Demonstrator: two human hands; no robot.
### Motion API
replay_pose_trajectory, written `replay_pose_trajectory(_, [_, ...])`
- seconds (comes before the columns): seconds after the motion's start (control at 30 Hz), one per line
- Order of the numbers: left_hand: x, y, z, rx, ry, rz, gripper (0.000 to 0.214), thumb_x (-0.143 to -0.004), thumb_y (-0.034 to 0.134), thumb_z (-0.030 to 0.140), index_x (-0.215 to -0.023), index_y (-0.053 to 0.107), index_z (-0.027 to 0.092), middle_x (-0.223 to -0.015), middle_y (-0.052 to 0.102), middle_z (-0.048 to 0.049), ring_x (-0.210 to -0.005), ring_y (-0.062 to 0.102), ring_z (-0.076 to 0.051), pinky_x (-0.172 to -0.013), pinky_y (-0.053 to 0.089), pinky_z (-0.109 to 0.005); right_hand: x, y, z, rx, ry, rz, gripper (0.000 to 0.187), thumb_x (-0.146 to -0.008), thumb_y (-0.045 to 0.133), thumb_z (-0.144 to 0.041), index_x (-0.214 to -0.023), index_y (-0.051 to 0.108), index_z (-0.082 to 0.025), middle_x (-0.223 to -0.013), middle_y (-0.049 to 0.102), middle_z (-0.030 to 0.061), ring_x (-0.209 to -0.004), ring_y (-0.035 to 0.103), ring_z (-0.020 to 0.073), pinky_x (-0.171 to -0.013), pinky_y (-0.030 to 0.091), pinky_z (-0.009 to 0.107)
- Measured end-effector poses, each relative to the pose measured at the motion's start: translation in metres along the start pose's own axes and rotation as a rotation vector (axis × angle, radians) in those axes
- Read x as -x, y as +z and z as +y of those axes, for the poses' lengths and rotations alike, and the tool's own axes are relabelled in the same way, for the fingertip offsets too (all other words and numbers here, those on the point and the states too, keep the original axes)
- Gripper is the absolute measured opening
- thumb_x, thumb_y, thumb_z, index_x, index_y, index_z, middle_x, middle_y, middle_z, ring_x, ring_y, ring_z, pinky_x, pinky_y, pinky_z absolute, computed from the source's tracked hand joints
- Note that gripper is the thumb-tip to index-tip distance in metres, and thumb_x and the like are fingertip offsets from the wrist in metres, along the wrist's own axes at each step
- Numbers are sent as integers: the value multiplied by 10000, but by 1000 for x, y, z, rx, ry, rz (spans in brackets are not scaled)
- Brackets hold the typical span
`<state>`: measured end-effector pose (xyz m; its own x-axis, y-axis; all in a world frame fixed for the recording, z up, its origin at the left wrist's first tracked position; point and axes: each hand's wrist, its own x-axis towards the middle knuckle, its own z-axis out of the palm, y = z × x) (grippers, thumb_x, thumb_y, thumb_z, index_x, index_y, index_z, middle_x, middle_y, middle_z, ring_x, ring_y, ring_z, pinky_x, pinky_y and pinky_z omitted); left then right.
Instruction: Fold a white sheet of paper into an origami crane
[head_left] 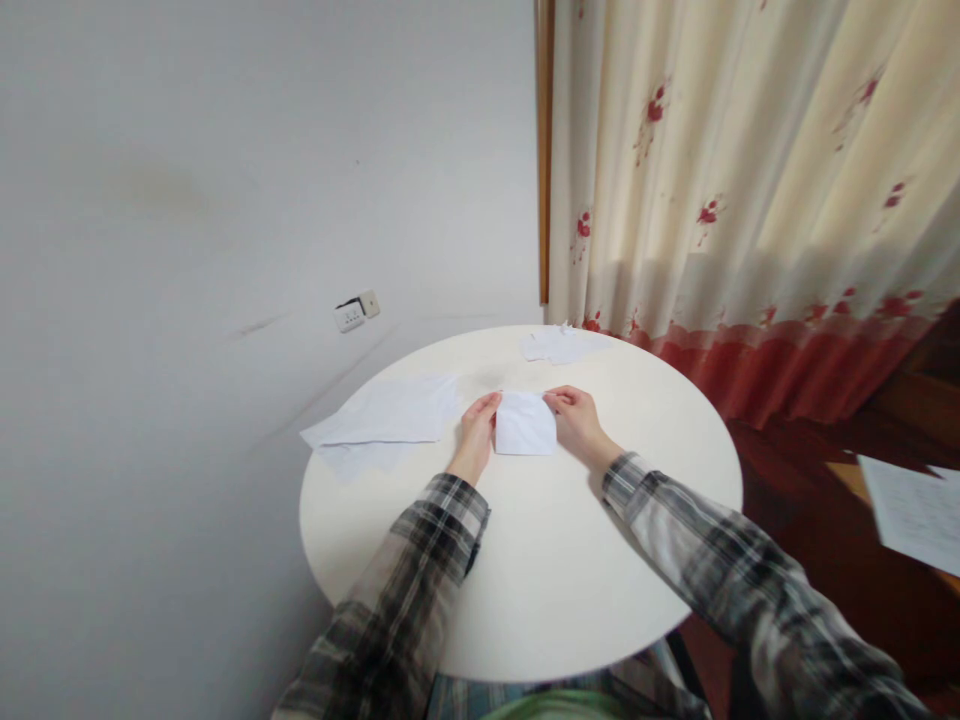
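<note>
A: Where is the small paper?
B: The small paper (525, 424) lies flat on the round white desk (540, 580), near the middle and a little toward the far side. It is white, with a rounded top edge and a straight lower edge

A: And the hands?
B: The left hand (477, 425) is at the paper's left edge, its fingertips closed on the upper left corner. The right hand (576, 418) is at the right edge, fingers curled and pinching the upper right corner. Both hands rest on the desk, and both wrists are in plaid sleeves (420, 560)

A: What else is on the desk?
B: Just beside the left hand, on its left, lie larger white sheets (390, 412). They overlap, and one corner hangs over the desk's edge. At the far edge is a crumpled scrap (555, 345) of white paper, well apart from the hands

A: Any writing to read?
B: The small paper and the sheets look plain white. Off the desk on the right, a printed page (919, 510) lies on a brown surface, but its lines are too small and blurred to read. A wall socket (355, 312) sits on the grey wall, and any label on it is too small to tell

A: Behind the desk?
B: A cream curtain (750, 200) with red flowers and a red hem
</note>
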<state>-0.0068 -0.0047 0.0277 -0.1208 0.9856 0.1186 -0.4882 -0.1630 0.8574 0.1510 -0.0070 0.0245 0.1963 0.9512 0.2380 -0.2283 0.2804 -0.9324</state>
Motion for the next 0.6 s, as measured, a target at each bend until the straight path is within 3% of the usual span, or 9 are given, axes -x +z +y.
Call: replay_pose_trajectory(0.6, [0,-1,0,-8,15,-3,223,-570,708,247,-752,635,140,-754,661,-22,-713,588,-124,-733,433,-256,0,-1,-1,8,-1,-8,200,-527,677,-301,-639,613,-147,-513,563,-16,-494,450,96,-498,312,239])
